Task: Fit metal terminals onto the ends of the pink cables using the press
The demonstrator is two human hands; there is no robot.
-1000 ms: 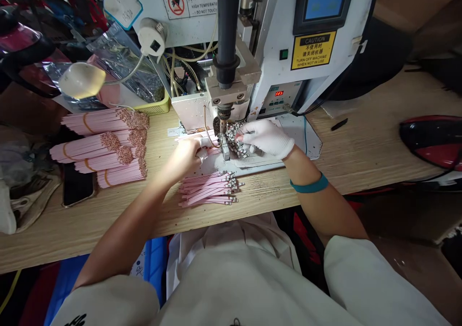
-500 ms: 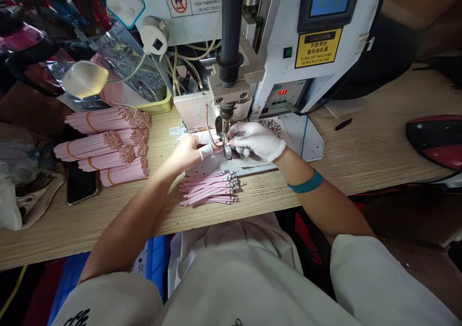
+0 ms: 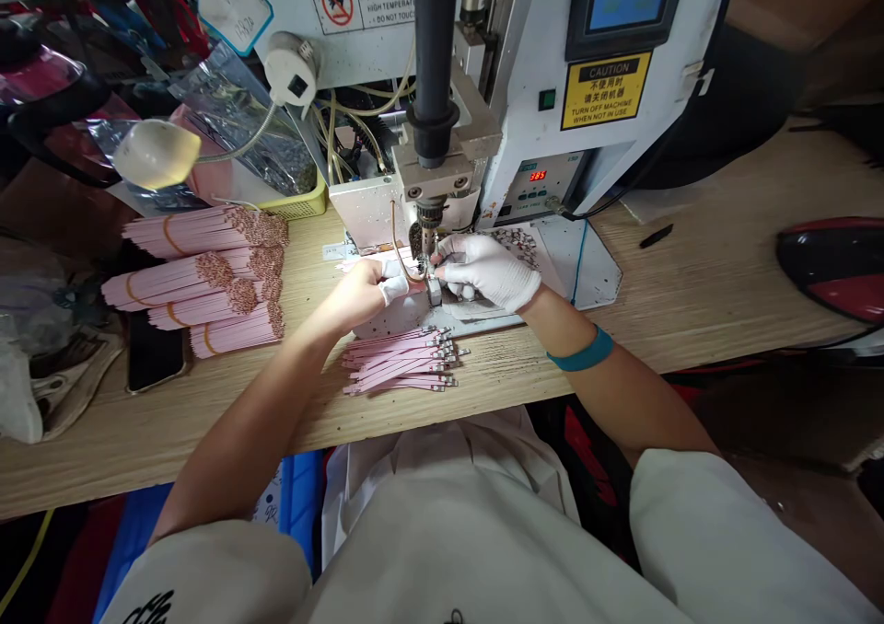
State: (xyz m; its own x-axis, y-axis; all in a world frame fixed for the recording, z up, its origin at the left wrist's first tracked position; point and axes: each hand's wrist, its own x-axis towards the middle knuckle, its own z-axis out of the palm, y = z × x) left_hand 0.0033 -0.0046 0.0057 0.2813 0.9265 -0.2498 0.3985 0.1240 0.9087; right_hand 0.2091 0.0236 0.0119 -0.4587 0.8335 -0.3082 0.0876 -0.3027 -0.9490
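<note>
Left hand (image 3: 355,294): fingers pressed together, pinching pink flat leads (image 3: 407,263) under the press head (image 3: 429,214), ends kept in position. Right hand (image 3: 489,272), white-gloved: fingers curled beside a small metal block (image 3: 434,291), contact unclear. Banded lead bundles (image 3: 207,274): within reach on the wooden bench (image 3: 663,329).

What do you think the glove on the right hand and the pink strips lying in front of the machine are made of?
The glove looks like white knitted cotton, matt, with soft creases over the knuckles. The pink strips look like matt plastic, probably sheathing, with shiny metal tabs at their ends.
</note>
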